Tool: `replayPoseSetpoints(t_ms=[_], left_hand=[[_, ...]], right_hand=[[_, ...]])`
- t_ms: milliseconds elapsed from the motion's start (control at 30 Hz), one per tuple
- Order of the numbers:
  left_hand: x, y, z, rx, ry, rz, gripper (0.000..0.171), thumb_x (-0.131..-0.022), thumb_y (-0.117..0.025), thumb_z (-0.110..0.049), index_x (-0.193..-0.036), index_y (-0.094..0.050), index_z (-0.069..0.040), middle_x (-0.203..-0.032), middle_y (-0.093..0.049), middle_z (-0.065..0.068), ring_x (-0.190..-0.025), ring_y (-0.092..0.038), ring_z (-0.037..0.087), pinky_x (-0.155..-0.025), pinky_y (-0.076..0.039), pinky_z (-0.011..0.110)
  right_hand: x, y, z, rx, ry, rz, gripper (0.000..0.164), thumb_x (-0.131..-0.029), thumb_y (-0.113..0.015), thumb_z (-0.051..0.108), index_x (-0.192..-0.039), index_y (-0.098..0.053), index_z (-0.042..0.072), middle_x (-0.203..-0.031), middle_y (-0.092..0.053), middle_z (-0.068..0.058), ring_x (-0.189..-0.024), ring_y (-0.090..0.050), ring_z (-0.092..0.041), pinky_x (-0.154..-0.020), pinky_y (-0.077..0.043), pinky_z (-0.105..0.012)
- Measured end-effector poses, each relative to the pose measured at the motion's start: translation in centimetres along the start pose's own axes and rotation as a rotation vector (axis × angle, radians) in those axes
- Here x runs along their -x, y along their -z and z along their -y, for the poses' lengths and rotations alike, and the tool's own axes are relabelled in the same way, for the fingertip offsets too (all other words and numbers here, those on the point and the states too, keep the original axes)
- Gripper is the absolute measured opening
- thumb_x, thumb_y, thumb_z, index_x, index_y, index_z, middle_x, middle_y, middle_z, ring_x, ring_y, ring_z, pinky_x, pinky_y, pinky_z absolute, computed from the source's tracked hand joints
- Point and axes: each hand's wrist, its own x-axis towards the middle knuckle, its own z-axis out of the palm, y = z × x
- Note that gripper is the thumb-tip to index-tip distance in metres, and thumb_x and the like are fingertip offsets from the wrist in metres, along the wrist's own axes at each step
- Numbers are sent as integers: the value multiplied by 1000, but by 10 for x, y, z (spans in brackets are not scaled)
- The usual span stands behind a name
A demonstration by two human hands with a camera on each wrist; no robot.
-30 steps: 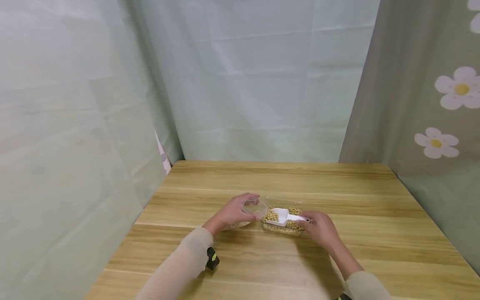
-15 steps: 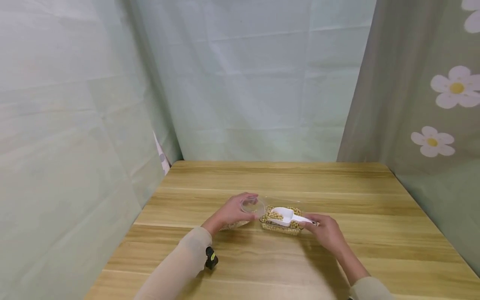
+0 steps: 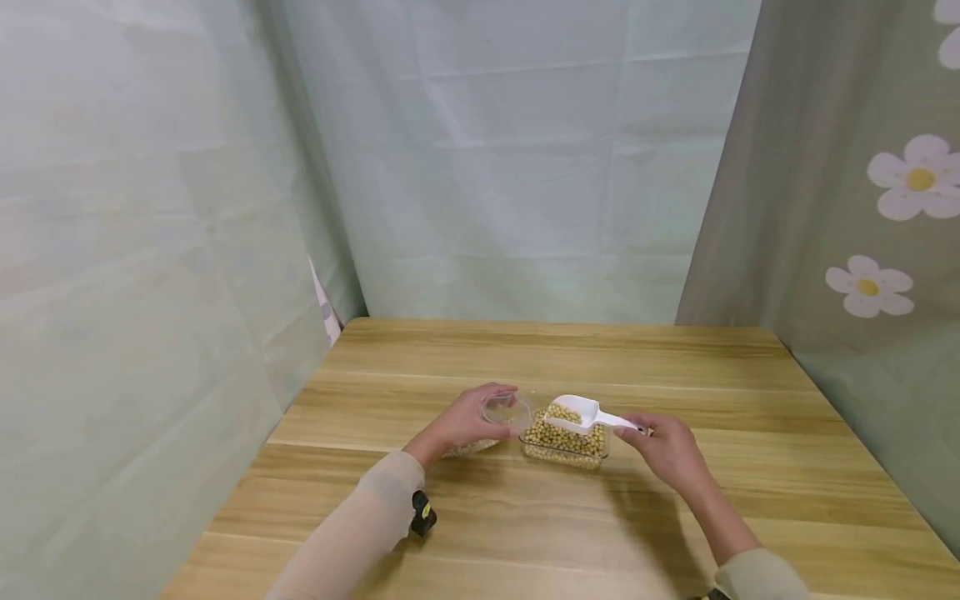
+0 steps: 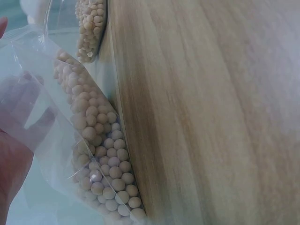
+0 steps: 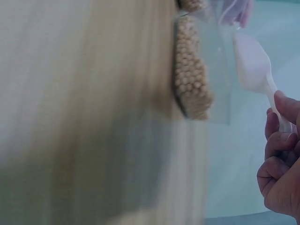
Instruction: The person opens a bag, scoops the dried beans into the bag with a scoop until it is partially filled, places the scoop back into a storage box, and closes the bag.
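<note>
My right hand (image 3: 669,452) grips the handle of a white scoop (image 3: 590,414). The scoop is raised over a clear rectangular box (image 3: 562,459), and a heap of soybeans (image 3: 564,412) lies in its bowl. More beans fill the box. To its left, my left hand (image 3: 470,418) holds a clear plastic bag (image 4: 44,145) near its round, wide-spread mouth, fingers and thumb around it. Beans (image 4: 96,136) lie in the bag's lower part, which sits on the table. In the head view the left hand hides much of the bag.
The wooden table (image 3: 480,533) carries the box and the bag side by side. Pale curtains (image 3: 525,167) hang behind and at the left, and a flowered curtain (image 3: 840,208) hangs at the right. A small black device (image 3: 423,512) sits on the left sleeve.
The scoop has risen out of the soybeans in the box, and the right hand has shifted slightly to the right with it. The left hand has stayed at the bag's mouth.
</note>
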Motion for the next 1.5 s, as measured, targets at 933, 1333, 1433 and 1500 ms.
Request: replayPoseSetpoints(t_ms=[933,1333,1433,1500], left_hand=[[2,-2,-1,-30,10,-12,73,-68,-76,-42,-132,-46,-22,-122,-54,0,-109,-51,21,-81,-46,30],[0,1,-1,-45,-16,-8,76,-71,-75,-40,-134,-44,-12,-121,-54,-2,-109,-50,15,-80,-47,30],[1,2,0,-43,-10,-8,76,-71,-75,-40,-134,-43,-12,-121,-54,-3,-110,-50,15,-80,-47,30],[1,2,0,-38,-8,-5,76,-71,-75,-39,-135,-43,-12,-122,-54,-3,-111,-49,15,-80,-47,30]], right_hand=[[-10,-7,53,138,158,26,25,-81,-68,28,-99,-69,11,-79,-63,3,-57,-47,-14,-49,-38,-29],[-5,9,22,116,152,-52,28,-81,-67,31,-97,-70,8,-79,-63,-1,-62,-47,-15,-51,-39,-30],[-2,10,13,126,129,-33,27,-82,-67,28,-98,-69,7,-78,-62,-1,-61,-46,-15,-52,-38,-29],[-1,10,9,148,119,-17,27,-82,-67,28,-99,-69,7,-76,-62,0,-60,-45,-14,-52,-37,-29]])
